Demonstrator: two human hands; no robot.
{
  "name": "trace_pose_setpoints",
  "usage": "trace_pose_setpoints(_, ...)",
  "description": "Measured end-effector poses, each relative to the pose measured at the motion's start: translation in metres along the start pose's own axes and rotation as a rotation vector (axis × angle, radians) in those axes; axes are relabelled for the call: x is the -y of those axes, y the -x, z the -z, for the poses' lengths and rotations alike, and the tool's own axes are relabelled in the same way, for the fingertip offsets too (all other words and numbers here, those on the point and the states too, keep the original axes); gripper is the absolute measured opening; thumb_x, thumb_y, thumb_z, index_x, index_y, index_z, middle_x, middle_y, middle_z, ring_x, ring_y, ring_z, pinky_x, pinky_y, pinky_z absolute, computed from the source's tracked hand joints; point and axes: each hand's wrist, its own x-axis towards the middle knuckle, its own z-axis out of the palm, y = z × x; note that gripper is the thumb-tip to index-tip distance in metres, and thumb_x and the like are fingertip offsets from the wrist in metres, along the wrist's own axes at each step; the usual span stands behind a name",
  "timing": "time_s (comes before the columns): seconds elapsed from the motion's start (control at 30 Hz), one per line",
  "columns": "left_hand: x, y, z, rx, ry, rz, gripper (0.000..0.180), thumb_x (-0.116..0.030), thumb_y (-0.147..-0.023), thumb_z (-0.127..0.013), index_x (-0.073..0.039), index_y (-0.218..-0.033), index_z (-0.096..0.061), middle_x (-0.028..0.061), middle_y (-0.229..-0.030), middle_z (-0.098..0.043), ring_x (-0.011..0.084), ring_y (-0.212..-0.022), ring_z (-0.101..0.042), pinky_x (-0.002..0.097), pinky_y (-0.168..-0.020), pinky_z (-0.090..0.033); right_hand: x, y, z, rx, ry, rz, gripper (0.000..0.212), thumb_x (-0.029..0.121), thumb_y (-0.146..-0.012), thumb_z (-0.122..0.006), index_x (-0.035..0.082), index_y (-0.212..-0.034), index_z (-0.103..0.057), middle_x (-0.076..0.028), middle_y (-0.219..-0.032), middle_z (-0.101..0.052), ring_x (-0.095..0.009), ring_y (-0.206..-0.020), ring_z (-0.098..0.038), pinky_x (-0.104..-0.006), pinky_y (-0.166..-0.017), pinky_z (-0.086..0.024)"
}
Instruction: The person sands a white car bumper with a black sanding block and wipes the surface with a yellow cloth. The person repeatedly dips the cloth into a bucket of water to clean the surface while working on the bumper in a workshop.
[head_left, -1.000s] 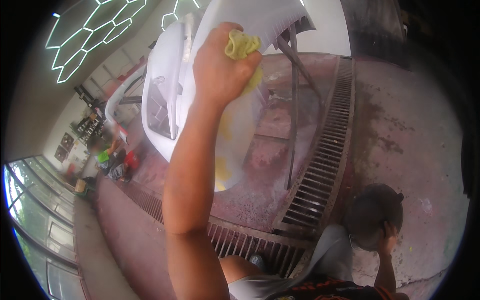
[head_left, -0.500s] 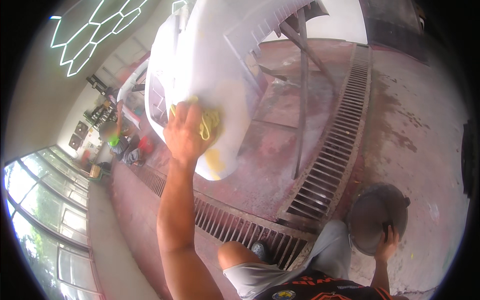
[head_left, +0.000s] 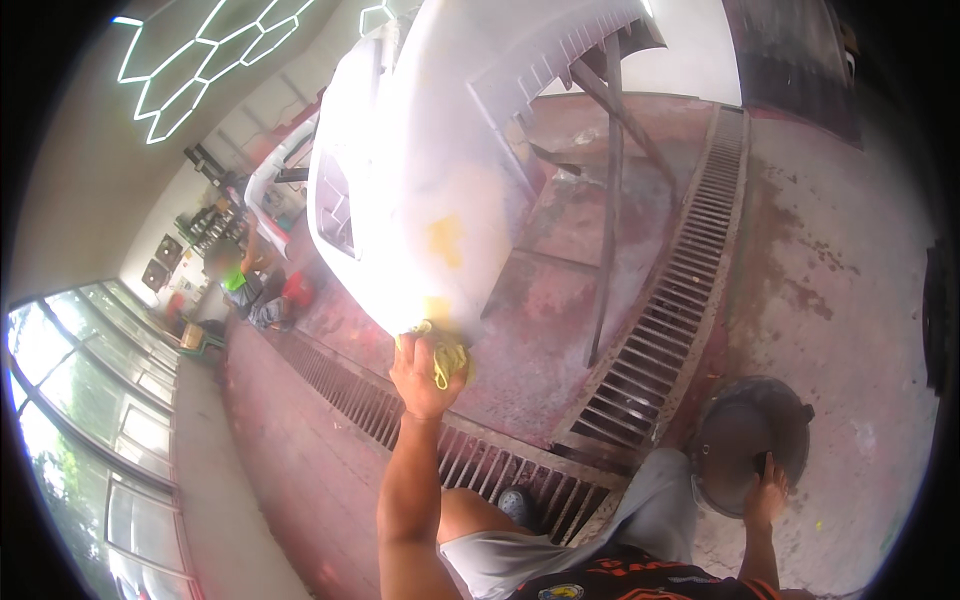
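A white car bumper (head_left: 455, 190) with yellowish patches of filler (head_left: 444, 241) stands in front of me, its lower end pointing toward me. My left hand (head_left: 425, 378) is closed around a crumpled yellow cloth (head_left: 447, 358) at that lower tip; whether the cloth touches the surface is hard to tell. To the right, my right hand (head_left: 768, 495) grips a small dark block (head_left: 762, 463) over a black bucket (head_left: 722, 430). Its fingers are partly seen, and the block's exact kind is unclear.
Metal stand legs (head_left: 612, 200) hold up the bumper. Floor drain grates (head_left: 650, 370) run along the right and in front of my feet. At the far left another person (head_left: 245, 285) sits low beside a red bucket (head_left: 298, 289) and another white bumper (head_left: 262, 195). Windows (head_left: 100, 400) line the left.
My left hand has drawn the yellow cloth down the bumper to its lower tip, uncovering a yellowish patch. The right hand stays at the bucket, and the view has shifted slightly.
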Motion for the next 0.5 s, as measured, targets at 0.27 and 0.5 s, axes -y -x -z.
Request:
trace_pose_setpoints(0.27, -0.025, 0.098, -0.017, 0.392, 0.250, 0.437, 0.036, -0.012, -0.071, -0.082, -0.004, -0.101, -0.064, 0.0180, -0.096, -0.067, 0.0431, -0.086, -0.067, 0.0477, -0.077, -0.056, -0.018, -0.105, -0.131, 0.452, -0.073, -0.168, 0.041, 0.008, -0.091, -0.073, 0.006, -0.132, -0.067, -0.023, -0.127, -0.070, -0.042, -0.120, -0.067, -0.0530, -0.095, -0.057)
trace_pose_setpoints(0.5, -0.021, 0.115, -0.041, 0.261, 0.997, 1.034, 0.064, 0.007, -0.080, -0.070, -0.003, -0.141, -0.054, 0.0111, -0.108, -0.070, 0.0216, -0.097, -0.068, 0.0354, -0.088, -0.058, -0.001, -0.085, -0.183, 0.848, 0.404, 0.111, 0.049, 0.014, -0.088, -0.076, 0.005, -0.135, -0.067, -0.024, -0.131, -0.069, -0.038, -0.122, -0.067, -0.0513, -0.096, -0.057)
